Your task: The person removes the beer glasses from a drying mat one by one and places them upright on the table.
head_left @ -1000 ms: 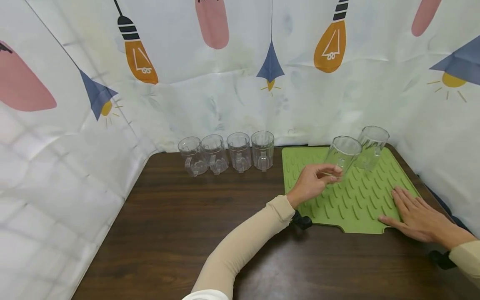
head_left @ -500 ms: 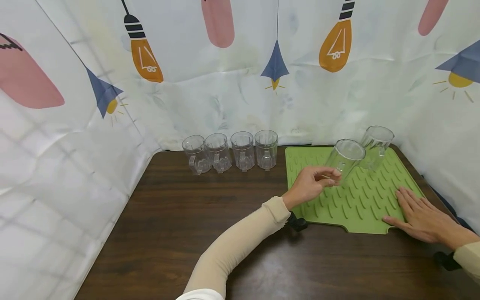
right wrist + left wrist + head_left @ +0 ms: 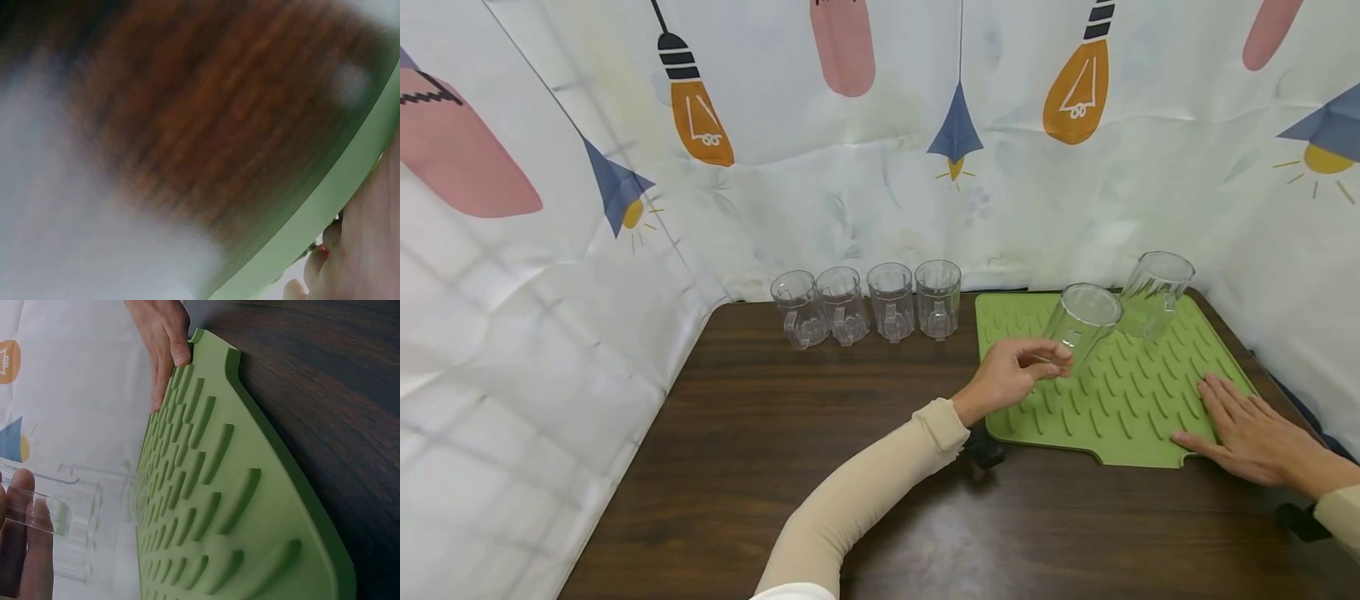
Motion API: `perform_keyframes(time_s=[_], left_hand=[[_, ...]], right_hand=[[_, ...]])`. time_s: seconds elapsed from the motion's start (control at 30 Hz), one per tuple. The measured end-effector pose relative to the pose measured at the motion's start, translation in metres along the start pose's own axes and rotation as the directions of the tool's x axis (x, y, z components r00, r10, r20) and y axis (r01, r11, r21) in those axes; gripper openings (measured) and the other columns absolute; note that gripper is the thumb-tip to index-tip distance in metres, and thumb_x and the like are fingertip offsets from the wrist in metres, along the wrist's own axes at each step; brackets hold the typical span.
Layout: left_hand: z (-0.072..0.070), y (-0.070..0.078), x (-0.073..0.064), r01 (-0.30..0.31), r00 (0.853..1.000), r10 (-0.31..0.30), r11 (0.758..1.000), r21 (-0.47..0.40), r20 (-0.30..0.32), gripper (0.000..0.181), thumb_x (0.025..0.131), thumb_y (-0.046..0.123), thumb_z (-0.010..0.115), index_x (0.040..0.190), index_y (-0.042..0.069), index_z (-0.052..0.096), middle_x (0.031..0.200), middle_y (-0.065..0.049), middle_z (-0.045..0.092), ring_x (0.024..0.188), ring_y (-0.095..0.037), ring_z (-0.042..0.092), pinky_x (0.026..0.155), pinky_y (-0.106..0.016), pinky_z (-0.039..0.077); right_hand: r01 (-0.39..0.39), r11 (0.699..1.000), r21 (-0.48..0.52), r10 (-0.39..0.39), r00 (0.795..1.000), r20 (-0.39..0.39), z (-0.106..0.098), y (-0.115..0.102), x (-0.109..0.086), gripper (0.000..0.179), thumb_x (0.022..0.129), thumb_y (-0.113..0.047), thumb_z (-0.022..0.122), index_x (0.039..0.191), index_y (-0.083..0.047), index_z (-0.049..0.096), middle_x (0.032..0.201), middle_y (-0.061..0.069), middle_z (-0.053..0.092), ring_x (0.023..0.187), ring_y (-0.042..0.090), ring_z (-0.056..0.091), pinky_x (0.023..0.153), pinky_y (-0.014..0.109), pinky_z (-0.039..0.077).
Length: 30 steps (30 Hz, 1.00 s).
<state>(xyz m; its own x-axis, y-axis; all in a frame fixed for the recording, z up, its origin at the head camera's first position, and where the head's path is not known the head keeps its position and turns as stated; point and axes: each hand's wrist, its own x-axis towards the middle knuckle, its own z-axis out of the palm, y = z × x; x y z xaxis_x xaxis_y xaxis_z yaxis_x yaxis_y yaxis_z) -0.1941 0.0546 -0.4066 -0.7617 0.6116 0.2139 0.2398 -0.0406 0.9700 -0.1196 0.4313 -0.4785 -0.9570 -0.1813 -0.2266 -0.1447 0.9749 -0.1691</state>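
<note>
My left hand [image 3: 1015, 375] holds a clear mug [image 3: 1084, 317] by its handle, thumb and fingers curled round it. The mug is upright over the green ridged mat [image 3: 1120, 417]; in the left wrist view its base shows raised beside the ridges. Behind it to the right, a second clear mug [image 3: 1153, 296] stands at the back of the mat. My right hand [image 3: 1255, 433] rests flat on the mat's front right edge, fingers straight. In the right wrist view the mat's edge [image 3: 300, 219] crosses close under that hand.
Several clear mugs [image 3: 891, 304] stand in a row at the back of the dark wooden table [image 3: 760, 433], handles facing forward. A white patterned cloth [image 3: 880, 192] closes off the back and both sides.
My left hand and its mug have moved slightly left and toward me over the mat. My right hand stays in place; the head view has shifted a little.
</note>
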Motion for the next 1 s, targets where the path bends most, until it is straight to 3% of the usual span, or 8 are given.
perform_keyframes(time_s=[0.23,0.5,0.83,1.0], left_hand=[[-0.005,-0.001,-0.008,0.008,1.000,-0.007,1.000,0.024,-0.017,0.025,0.098,-0.004,0.064,0.122,-0.003,0.071,0.121,-0.025,0.074,0.105,-0.028,0.078,0.093,-0.028,0.063],[-0.013,-0.004,-0.020,-0.004,1.000,0.004,1.000,-0.020,-0.019,0.025,0.096,-0.009,0.063,0.120,-0.008,0.070,0.120,-0.030,0.072,0.106,-0.037,0.076,0.097,-0.040,0.062],[-0.024,-0.006,-0.035,0.020,0.999,-0.020,1.000,0.007,-0.029,0.024,0.096,-0.007,0.065,0.119,-0.006,0.071,0.119,-0.027,0.074,0.105,-0.033,0.078,0.084,-0.020,0.062],[-0.029,-0.007,-0.043,0.043,0.999,-0.042,0.999,0.006,-0.031,0.024,0.096,-0.006,0.065,0.120,-0.006,0.072,0.119,-0.028,0.073,0.106,-0.038,0.076,0.090,-0.022,0.062]], right_hand=[[-0.001,1.000,-0.010,0.001,1.000,-0.007,0.001,0.000,-0.001,0.110,0.102,-0.067,0.045,0.159,0.015,-0.002,0.164,0.043,-0.008,0.153,0.060,-0.009,0.115,0.080,0.008],[0.001,1.000,-0.014,-0.001,1.000,-0.006,0.000,0.000,0.000,0.110,0.103,-0.066,0.045,0.159,0.015,-0.002,0.163,0.044,-0.008,0.152,0.061,-0.010,0.115,0.080,0.008],[-0.001,1.000,-0.027,0.001,1.000,-0.011,0.001,-0.001,0.000,0.109,0.103,-0.066,0.044,0.159,0.016,-0.001,0.163,0.044,-0.007,0.152,0.061,-0.008,0.115,0.080,0.008],[-0.007,0.999,-0.035,0.006,1.000,-0.011,0.000,-0.001,0.000,0.110,0.102,-0.067,0.045,0.159,0.015,-0.002,0.163,0.043,-0.008,0.152,0.061,-0.009,0.114,0.080,0.008]])
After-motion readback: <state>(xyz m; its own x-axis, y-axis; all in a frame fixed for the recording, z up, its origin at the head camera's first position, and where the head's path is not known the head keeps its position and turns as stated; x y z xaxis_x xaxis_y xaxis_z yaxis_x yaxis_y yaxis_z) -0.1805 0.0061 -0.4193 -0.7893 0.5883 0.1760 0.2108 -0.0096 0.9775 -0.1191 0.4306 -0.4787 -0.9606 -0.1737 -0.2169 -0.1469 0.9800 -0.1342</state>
